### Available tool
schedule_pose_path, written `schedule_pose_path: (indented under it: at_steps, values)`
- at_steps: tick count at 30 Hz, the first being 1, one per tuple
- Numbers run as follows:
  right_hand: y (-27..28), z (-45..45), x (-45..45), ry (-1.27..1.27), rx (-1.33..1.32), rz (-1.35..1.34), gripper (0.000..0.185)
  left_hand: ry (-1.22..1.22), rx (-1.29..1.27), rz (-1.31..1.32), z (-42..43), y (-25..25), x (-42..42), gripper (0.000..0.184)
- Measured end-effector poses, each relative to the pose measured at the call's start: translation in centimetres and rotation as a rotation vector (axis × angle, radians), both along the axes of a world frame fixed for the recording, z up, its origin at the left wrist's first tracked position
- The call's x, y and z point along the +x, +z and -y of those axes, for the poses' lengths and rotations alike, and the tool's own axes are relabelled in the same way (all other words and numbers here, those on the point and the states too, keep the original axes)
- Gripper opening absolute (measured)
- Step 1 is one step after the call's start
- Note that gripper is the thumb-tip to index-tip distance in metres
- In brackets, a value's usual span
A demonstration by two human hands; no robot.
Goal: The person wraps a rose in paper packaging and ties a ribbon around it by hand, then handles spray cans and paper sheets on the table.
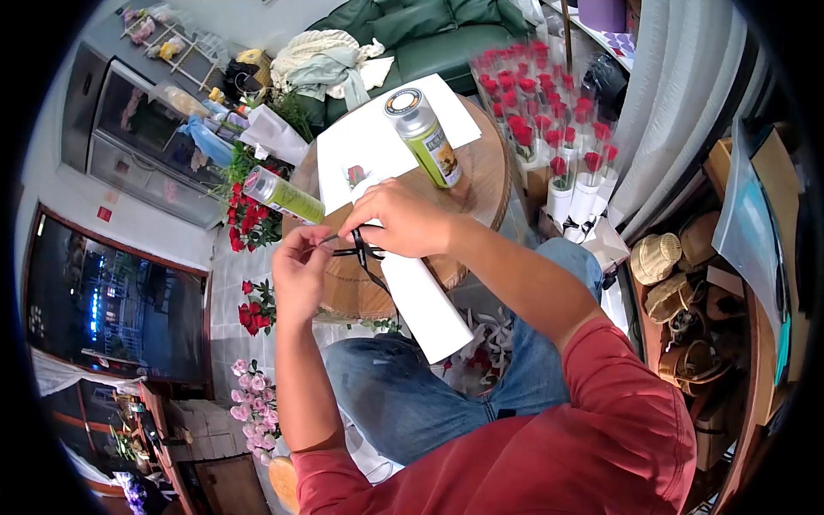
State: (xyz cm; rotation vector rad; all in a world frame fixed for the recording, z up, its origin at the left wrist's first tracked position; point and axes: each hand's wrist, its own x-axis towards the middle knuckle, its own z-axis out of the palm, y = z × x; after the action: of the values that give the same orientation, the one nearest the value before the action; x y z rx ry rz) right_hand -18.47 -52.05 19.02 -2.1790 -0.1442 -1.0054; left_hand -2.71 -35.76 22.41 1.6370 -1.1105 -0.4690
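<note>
A long white paper wrap [425,307] lies slantwise over the near edge of the round wooden table [476,193], its lower end above my lap. Black ribbon [360,249] is looped around its upper part. My left hand [302,262] is closed, thumb and fingers pinching a ribbon end. My right hand [399,219] rests over the wrap's upper part, its fingers pinched on the ribbon close to my left fingertips. A rose [354,175] shows just beyond the wrap, over white paper [339,156].
A green-labelled can [429,146] stands at the table's right; another [287,196] is at its left edge. Wrapped red roses [558,167] crowd the right, beside a curtain. Red roses [255,313] and pink roses [255,403] stand left on the floor. A green sofa [438,56] is behind.
</note>
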Motion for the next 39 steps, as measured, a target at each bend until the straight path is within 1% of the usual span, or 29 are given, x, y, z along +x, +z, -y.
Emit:
schedule_pose_path:
  at_steps: [2, 3, 4, 5, 6, 8, 10, 12, 13, 14, 15, 16, 18, 20, 22, 24, 25, 26, 28, 29, 31, 32, 34, 35, 37, 39]
  values:
    - [0.0, 0.1, 0.1, 0.075, 0.262, -0.108, 0.024, 0.005, -0.026, 0.006, 0.0, 0.8, -0.3, 0.014]
    - [-0.2, 0.1, 0.2, 0.074, 0.263, -0.108, 0.024, 0.026, -0.009, -0.106, -0.1, 1.4, -0.7, 0.012]
    - [-0.4, 0.2, 0.4, 0.079, 0.331, -0.139, 0.024, 0.047, 0.009, -0.218, -0.1, 1.7, -0.8, 0.01]
    - [-0.6, 0.3, 0.5, 0.084, 0.399, -0.172, 0.024, 0.002, 0.055, -0.261, -0.5, 1.8, -0.5, 0.008]
    - [-0.3, 0.2, 0.4, 0.083, 0.399, -0.171, 0.024, 0.001, 0.056, -0.26, -0.7, 1.7, -0.6, 0.008]
    - [0.2, 0.2, -0.1, 0.068, 0.525, -0.269, 0.024, -0.053, 0.222, -0.411, -0.9, 1.4, -0.9, 0.006]
    - [-0.4, 0.3, 0.3, 0.062, 0.496, -0.218, 0.023, -0.089, 0.245, -0.45, -0.4, 0.4, -1.5, 0.004]
    - [-0.1, 0.0, 0.1, 0.061, 0.464, -0.172, 0.023, -0.201, 0.123, -0.326, 0.4, -2.1, -1.1, 0.004]
    - [0.7, -0.2, -0.5, 0.019, 0.419, -0.219, 0.022, -0.169, 0.115, -0.248, 0.6, -2.7, -0.7, 0.008]
    - [1.2, -0.3, -0.9, -0.023, 0.373, -0.264, 0.022, -0.169, 0.113, -0.249, 0.8, -3.3, -0.5, 0.008]
    - [0.9, -0.2, -0.7, -0.025, 0.371, -0.264, 0.022, -0.161, 0.03, -0.198, 1.2, -3.7, -0.6, 0.011]
    - [0.3, 0.0, -0.5, 0.02, 0.391, -0.254, 0.022, -0.156, -0.054, -0.146, 1.5, -4.0, -0.7, 0.014]
    - [0.2, 0.2, -0.4, 0.064, 0.412, -0.244, 0.022, -0.151, -0.044, -0.165, 1.8, -4.3, -0.8, 0.015]
    - [0.7, 0.2, -1.0, 0.033, 0.301, -0.28, 0.022, -0.017, 0.005, -0.138, 1.8, -4.9, -0.8, 0.013]
    - [0.9, 0.3, -1.3, 0.049, 0.304, -0.252, 0.023, 0.032, -0.018, -0.093, 2.2, -5.3, -1.2, 0.012]
    - [0.6, 0.5, -1.2, 0.061, 0.305, -0.222, 0.024, 0.141, -0.139, 0.174, 2.9, -5.4, -2.2, 0.011]
    - [0.0, 0.7, -0.9, 0.079, 0.306, -0.16, 0.024, 0.198, -0.058, 0.284, 2.7, -4.3, -3.3, 0.013]
    - [-0.4, 0.8, -0.7, 0.097, 0.308, -0.097, 0.024, 0.197, -0.058, 0.284, 2.7, -4.5, -3.1, 0.013]
    - [-0.4, 0.9, -0.8, 0.098, 0.301, -0.098, 0.024, 0.217, 0.059, 0.291, 2.6, -5.0, -2.4, 0.017]
    - [-0.3, 1.0, -0.8, 0.1, 0.294, -0.098, 0.023, 0.218, 0.058, 0.29, 2.6, -5.2, -2.3, 0.017]
    - [-0.5, 1.1, -0.7, 0.07, 0.282, -0.099, 0.024, 0.198, -0.07, 0.283, 2.6, -5.2, -2.5, 0.015]
    - [-0.6, 1.1, -0.7, 0.038, 0.272, -0.1, 0.024, 0.197, -0.07, 0.283, 2.5, -5.3, -2.3, 0.015]
    - [-0.4, 1.2, -0.7, 0.035, 0.297, -0.126, 0.023, 0.031, -0.093, 0.113, 2.1, -5.3, -1.9, 0.013]
    - [-0.4, 1.2, -0.7, 0.036, 0.321, -0.153, 0.023, 0.029, -0.091, 0.113, 2.0, -5.4, -1.9, 0.013]
    - [-0.6, 1.4, -0.6, 0.016, 0.301, -0.156, 0.023, -0.042, -0.172, -0.072, 1.8, -4.8, -2.4, 0.012]
    - [-0.9, 1.4, -0.4, -0.002, 0.279, -0.159, 0.023, -0.028, -0.188, -0.115, 1.6, -4.8, -2.0, 0.012]
